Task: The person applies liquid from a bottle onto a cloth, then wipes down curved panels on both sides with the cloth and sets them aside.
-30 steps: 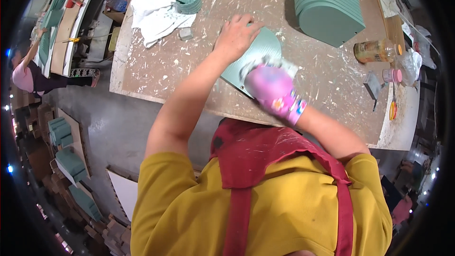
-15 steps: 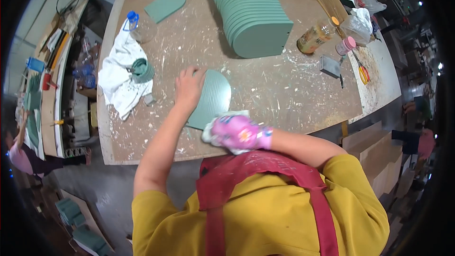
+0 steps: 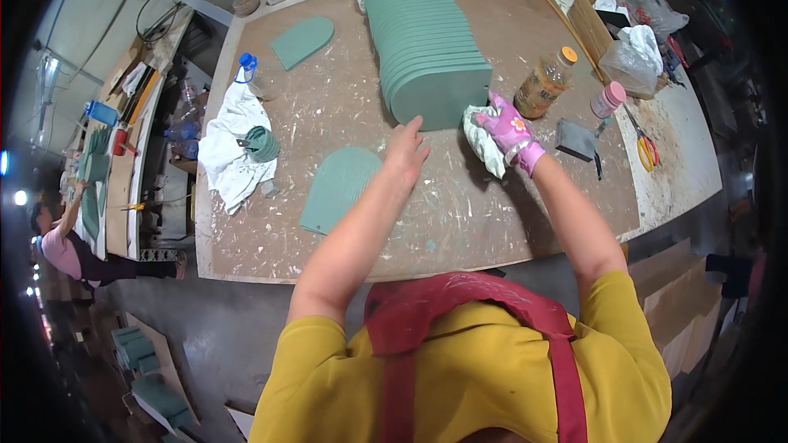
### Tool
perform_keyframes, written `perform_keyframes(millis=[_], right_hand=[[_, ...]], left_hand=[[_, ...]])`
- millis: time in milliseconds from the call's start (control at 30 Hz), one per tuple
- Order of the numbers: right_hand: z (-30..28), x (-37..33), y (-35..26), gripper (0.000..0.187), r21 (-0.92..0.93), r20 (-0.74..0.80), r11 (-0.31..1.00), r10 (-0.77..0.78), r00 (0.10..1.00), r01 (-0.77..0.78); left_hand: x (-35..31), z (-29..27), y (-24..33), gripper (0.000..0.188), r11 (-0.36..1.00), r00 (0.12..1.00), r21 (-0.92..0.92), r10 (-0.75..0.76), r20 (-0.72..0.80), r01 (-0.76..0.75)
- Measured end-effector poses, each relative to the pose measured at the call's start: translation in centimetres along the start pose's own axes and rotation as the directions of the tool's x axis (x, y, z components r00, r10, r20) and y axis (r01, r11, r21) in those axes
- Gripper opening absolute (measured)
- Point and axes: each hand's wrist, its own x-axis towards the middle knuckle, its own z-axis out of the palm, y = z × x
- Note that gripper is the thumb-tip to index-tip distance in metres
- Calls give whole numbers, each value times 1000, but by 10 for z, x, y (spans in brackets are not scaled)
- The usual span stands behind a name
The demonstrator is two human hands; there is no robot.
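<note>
- As our bare left hand (image 3: 404,154) reaches the near edge of the stack of green panels (image 3: 443,97), its fingers are spread; we cannot tell whether they touch it.
- Our right hand (image 3: 510,127), in a pink flowered glove, grips a bunched white cloth (image 3: 483,143) just beside the stack's near right corner.
- The stack sits toward the far side of the worktable (image 3: 460,221), its rounded panels closely overlapping. One loose panel (image 3: 338,189) lies flat near us on the left, partly behind our left forearm; another flat panel (image 3: 302,43) lies farther off.
- We judge the work to be partway — the near loose panel has neither hand on it and may be wiped already.
- How much is left we cannot count — nothing shows which panels are finished.
</note>
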Motion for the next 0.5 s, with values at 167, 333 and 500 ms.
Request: perform_keyframes(millis=[167,333,500], right_hand=[[-10,-32,7,70,92,178,996,-37,983,21],[-91,-69,17,45,-84,243,993,-57,968,79],[-41,-94,-32,26,-333,144,857,-366,919,394]], left_hand=[[-24,2,-13,47,971,977,160,193,-87,-177],[-53,-17,-27,35,943,978,259,202,60,-210],[-60,-19,-56,42,811,947,492,300,117,-318]])
